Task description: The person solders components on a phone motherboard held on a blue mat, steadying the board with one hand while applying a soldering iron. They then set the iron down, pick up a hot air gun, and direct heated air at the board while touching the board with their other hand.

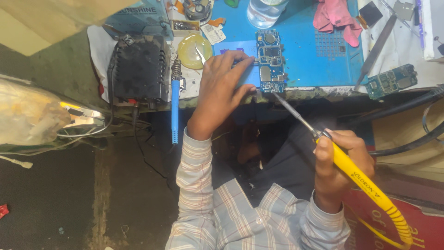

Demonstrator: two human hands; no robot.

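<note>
A blue phone circuit board (270, 60) lies on a blue work mat (319, 55) at the bench's front edge. My left hand (221, 88) pins the board's left side with thumb and fingertips. My right hand (340, 164) grips a yellow-handled soldering iron (356, 178), and its metal tip (276, 95) touches the board's bottom edge. Both sleeves are striped.
A black power unit (138, 69) and a blue soldering iron (175, 109) hang at the bench's left. A yellow round tin (194, 50), a clear bottle (264, 11), a pink cloth (337, 18), tweezers (375, 48) and a second circuit board (391, 81) lie around. Black cables (416, 118) run on the right.
</note>
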